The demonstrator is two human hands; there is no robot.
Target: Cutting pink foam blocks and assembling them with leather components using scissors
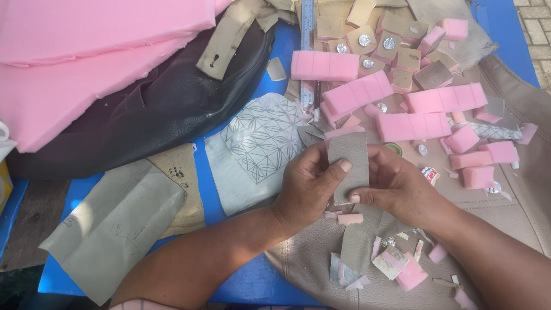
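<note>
**Both hands clamped on a grey suede strip over a cluttered cutting table**

The left hand (310, 186) and the right hand (396, 183) hold one upright grey suede strip (348, 163) between them, at the centre of the view. The left thumb lies across the strip's face and the left fingers close behind it; the right fingers pinch its right edge (what the strip is wrapped around, if anything, cannot be told). The strip sits above a beige leather sheet (516, 212) that covers the right half of the blue table (252, 281).

Behind the hands lie scored pink foam bars (324, 65), loose pink foam blocks (477, 177) and tan suede-covered squares (408, 59), some bearing round silver studs (364, 39). A steel ruler (307, 34) runs up the table's middle. To the left lie a white sheet with a geometric line pattern (261, 140), a grey-green leather offcut (115, 224), a black leather piece (166, 109) and large pink foam slabs (74, 51). Small foam and leather scraps (396, 267) lie near the right forearm.
</note>
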